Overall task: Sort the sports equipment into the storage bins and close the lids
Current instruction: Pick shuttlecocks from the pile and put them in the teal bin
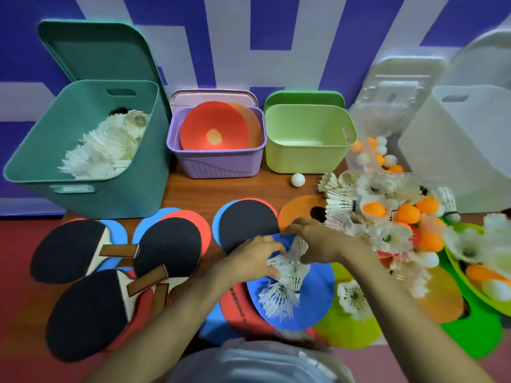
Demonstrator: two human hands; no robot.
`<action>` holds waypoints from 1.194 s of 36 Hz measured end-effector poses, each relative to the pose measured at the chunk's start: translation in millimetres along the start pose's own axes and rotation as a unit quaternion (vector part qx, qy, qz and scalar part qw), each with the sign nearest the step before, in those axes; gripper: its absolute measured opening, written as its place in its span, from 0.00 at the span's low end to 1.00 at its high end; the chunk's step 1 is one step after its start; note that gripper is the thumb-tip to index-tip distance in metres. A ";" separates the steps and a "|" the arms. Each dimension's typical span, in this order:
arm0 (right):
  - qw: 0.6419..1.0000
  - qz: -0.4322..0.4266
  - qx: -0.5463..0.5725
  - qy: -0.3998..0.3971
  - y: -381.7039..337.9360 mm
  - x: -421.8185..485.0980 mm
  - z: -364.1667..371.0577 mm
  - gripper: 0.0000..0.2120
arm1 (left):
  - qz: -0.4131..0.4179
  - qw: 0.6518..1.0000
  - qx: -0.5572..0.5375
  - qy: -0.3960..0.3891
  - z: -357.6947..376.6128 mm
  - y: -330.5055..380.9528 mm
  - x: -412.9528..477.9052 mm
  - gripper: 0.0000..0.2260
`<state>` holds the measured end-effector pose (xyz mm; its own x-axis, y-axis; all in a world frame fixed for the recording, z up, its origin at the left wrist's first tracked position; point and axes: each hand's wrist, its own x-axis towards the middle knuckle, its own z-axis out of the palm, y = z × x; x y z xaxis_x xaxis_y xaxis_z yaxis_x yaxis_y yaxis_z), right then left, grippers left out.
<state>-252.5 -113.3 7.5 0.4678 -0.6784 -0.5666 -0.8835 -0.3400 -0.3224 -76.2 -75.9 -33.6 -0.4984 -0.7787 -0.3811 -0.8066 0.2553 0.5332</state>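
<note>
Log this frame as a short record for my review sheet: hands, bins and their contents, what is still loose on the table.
left hand: grips shuttlecock stack
right hand: grips the same stack, above blue disc
teal bin: lid up, shuttlecocks inside
purple bin: open, discs inside
green bin: open
loose: paddles on the left, white ball near the green bin, mixed pile of shuttlecocks and balls on the right
</note>
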 end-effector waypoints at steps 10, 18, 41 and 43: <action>0.997 0.000 -0.029 0.065 12.6 2.4 15.3 0.26 | -0.023 0.998 0.010 -0.059 3.6 -1.5 6.2 0.30; 0.982 0.011 -0.054 0.183 16.4 10.9 10.1 0.19 | -0.027 0.995 -0.086 -0.045 -5.2 -8.5 1.3 0.37; 0.862 -0.162 0.088 0.471 -105.7 92.6 -118.7 0.13 | -0.099 0.810 -0.086 0.572 -168.1 -72.1 -83.1 0.07; 0.855 -0.183 0.084 0.477 -127.9 107.1 -134.4 0.14 | -0.139 0.780 -0.065 0.607 -185.4 -86.6 -97.8 0.05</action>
<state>-92.9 -230.0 90.0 0.4078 -0.7958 0.4477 -0.6283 -0.6004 -0.4947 101.3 -128.0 97.5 0.4209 -0.7832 0.4577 -0.7518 -0.0188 0.6591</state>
